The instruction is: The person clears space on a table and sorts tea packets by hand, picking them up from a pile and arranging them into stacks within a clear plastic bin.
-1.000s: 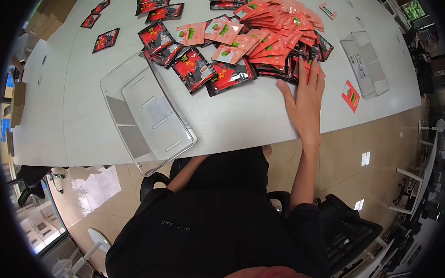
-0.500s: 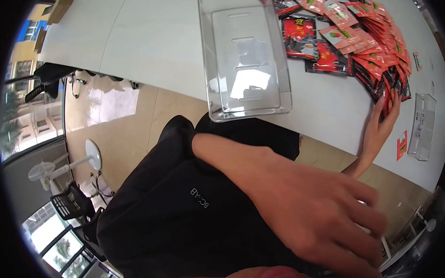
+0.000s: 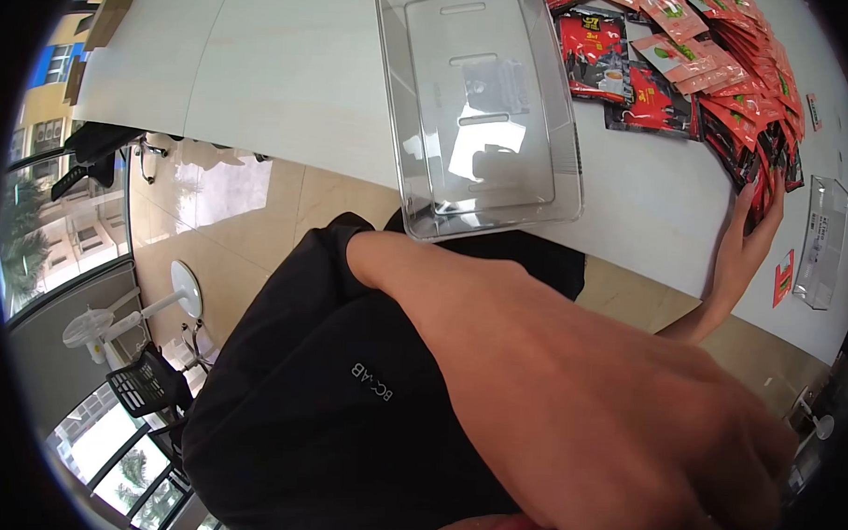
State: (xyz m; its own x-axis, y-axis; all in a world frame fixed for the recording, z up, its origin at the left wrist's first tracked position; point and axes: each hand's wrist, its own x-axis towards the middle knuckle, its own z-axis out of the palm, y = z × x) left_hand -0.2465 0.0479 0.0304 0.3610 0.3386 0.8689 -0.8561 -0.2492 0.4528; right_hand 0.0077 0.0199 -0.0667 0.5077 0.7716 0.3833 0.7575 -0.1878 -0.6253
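My left hand [image 3: 661, 441] is large and close to the camera at the lower right, its back towards me. Its fingers bend away and their tips are hidden, so I cannot see whether it holds anything. Farther off, my right hand [image 3: 752, 234] has its thumb and fingers around the near end of a pile of red and dark sachets [image 3: 771, 165]. Pink-red sachets [image 3: 742, 113] lie fanned over that pile. Beside them are dark packets with red fronts [image 3: 595, 54]. A clear plastic tray [image 3: 447, 126] rests at the table's near edge.
The white table [image 3: 290, 83] spans the top. On its right are a smaller clear container [image 3: 824, 243] and a single red sachet [image 3: 784, 278]. A white fan [image 3: 90, 330] and a black chair [image 3: 144, 381] stand at the left, near windows.
My left hand has moved down and right, closer to the camera, with its fingers less visible. The tray, sachets and right hand appear shifted slightly right; my right hand stays at the pile.
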